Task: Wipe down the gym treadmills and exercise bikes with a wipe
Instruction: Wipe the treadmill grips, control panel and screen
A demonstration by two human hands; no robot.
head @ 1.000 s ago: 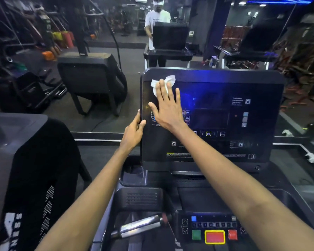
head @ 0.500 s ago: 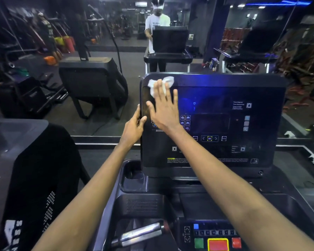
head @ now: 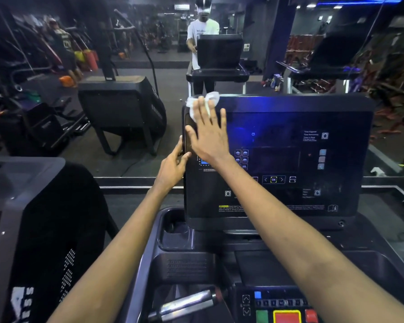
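High on the console (head: 278, 127), flat right hand (head: 209, 138) presses the wipe (head: 192, 109).

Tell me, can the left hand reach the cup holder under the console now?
Probably yes: the left hand holds the left edge of the console; the cup holder lies open just below it, with nothing between.
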